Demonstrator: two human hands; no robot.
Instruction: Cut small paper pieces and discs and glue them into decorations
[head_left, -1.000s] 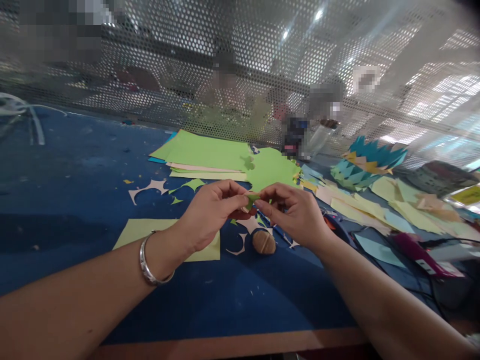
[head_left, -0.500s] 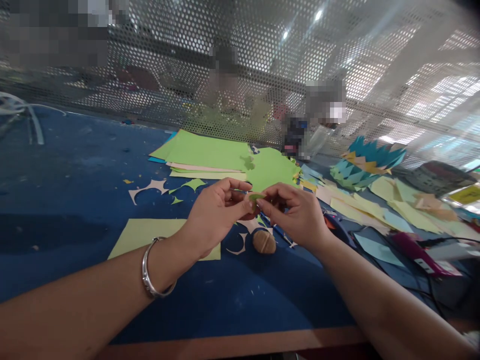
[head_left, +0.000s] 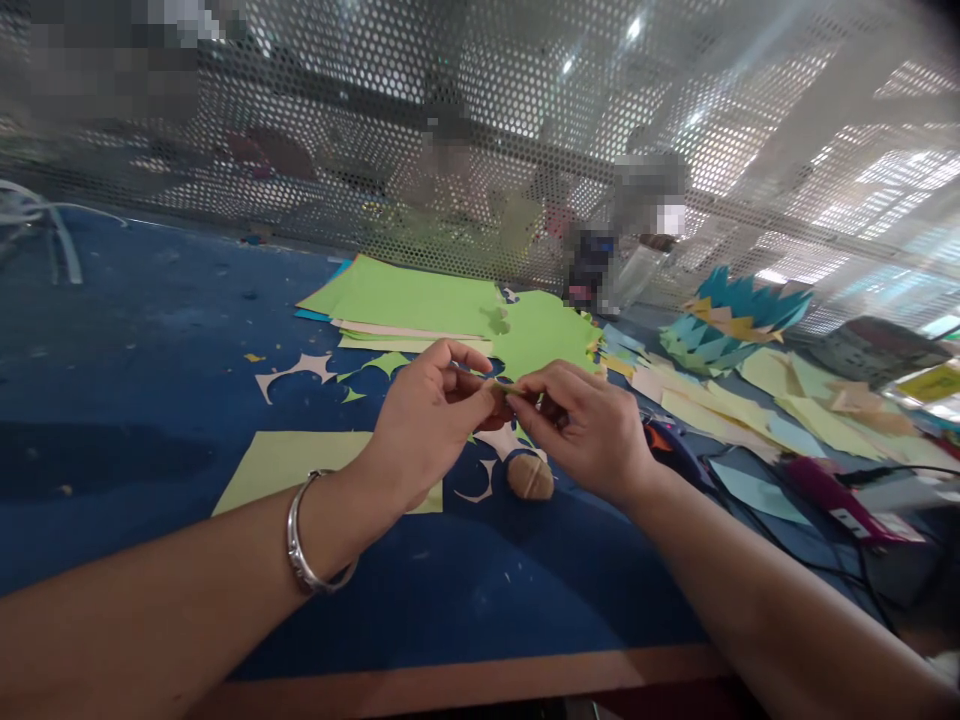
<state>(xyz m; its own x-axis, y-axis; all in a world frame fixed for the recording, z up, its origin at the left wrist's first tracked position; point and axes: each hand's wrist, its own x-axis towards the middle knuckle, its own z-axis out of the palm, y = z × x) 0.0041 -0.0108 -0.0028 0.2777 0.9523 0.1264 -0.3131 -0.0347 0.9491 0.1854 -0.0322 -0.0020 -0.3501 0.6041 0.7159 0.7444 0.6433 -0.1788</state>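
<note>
Between my two hands is a small green paper piece [head_left: 507,388], seen nearly edge-on. My left hand [head_left: 435,415] pinches its left end between thumb and fingers, with the index finger arched above. At the other end, the thumb and fingertips of my right hand [head_left: 581,420] are closed on the same piece. Just below the hands lies a round brown object [head_left: 530,478] with a pale line across it. Pale paper offcuts [head_left: 480,484] are beside it. A pale yellow-green sheet [head_left: 292,460] lies partly under my left wrist.
Behind my hands lie stacked coloured sheets [head_left: 420,300] and a cut green sheet [head_left: 540,330]. To the right are paper strips [head_left: 705,410], a layered paper crown [head_left: 735,320], a magenta tool [head_left: 832,495] and dark cables. A perforated metal screen [head_left: 337,150] borders the blue table [head_left: 150,300].
The green paper piece has tilted from showing its face to nearly edge-on. My fingertips have shifted slightly around it, and both hands still hold it.
</note>
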